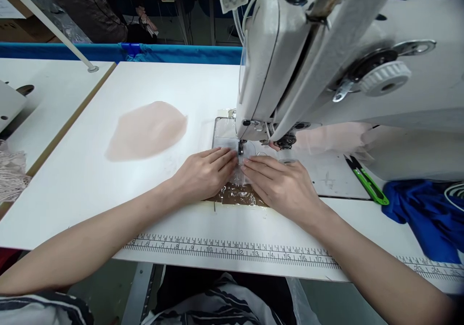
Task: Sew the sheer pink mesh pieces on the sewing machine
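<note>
My left hand lies flat, fingers stretched together, just left of the presser foot of a white sewing machine. On the other side, my right hand rests flat with its fingers pointing at the foot. Between the fingertips shows a thin see-through material; whether it is cloth or plastic I cannot tell. Brown shiny tape covers the table edge of the machine bed under my hands. A sheer pale pink fabric piece is spread on the white table to the left.
More pink fabric lies under the machine arm. Green thread snips and a blue cloth are at the right. A printed ruler runs along the front edge. White threads hang at far left. Another person is behind.
</note>
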{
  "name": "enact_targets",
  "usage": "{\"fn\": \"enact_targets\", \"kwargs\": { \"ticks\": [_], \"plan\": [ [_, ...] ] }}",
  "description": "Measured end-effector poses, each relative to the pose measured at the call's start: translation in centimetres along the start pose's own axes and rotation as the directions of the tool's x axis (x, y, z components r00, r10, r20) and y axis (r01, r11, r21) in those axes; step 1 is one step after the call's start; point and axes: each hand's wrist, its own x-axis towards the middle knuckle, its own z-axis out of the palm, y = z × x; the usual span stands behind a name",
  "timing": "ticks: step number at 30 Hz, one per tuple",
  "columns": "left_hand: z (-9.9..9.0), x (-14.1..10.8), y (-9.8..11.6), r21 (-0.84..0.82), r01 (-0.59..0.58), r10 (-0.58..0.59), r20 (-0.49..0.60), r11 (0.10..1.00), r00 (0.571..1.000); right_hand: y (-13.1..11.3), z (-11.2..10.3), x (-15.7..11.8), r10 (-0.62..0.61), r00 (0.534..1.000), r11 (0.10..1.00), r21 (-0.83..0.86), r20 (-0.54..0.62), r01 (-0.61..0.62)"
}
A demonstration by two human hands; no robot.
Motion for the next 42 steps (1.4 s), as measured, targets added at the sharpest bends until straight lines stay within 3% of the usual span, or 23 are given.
{"fn": "enact_targets", "kwargs": {
  "ticks": [13,23,32,42],
  "plan": [
    [0.0,-0.1,0.0,-0.015,0.074,-0.073,0.052,0.997,0.996,0.2,0.1,0.3,0.044,0.999,0.999,0.029,0.018,-0.045],
    [-0.7,0.0,1.4,0.022,0.105,-0.106,0.035,0.994,0.994,-0.2,-0.2,-0.1,0.035,0.999,0.999,-0.012,0.030,-0.035],
    [-0.1,0.0,0.7,0.041,0.139,-0.142,0.071,0.989,0.987,0.2,0.3,0.2,0.063,0.996,0.996,-0.069,0.067,-0.058],
    [0.7,0.4,-0.5,-0.070,0.260,-0.245,0.177,0.963,0.953,0.6,0.9,0.3,0.123,0.986,0.992,-0.052,0.112,-0.118]
  ]
}}
